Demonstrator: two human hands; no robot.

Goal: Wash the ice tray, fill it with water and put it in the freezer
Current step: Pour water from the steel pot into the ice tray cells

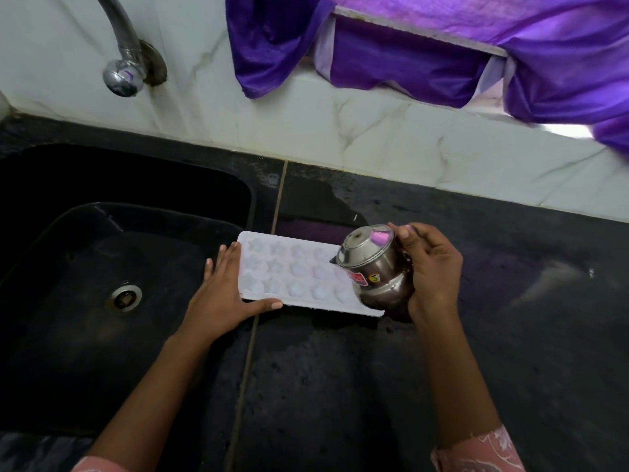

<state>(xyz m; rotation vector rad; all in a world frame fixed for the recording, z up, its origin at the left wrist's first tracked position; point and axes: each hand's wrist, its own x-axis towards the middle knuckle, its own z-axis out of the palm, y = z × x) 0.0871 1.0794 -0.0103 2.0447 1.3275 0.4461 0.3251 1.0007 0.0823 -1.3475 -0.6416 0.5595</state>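
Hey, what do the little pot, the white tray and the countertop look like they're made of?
The pot looks like polished metal, probably stainless steel; it mirrors the purple curtain. The ice tray seems to be matte white plastic, with moulded star-shaped cups. The countertop looks like dark polished stone, maybe granite: speckled, glossy, with a visible seam.

head view | wide-angle | faces forward and down | close above counter (340,386) and sink (61,335)

Purple curtain (425,63) hangs over the white marble wall (340,131).
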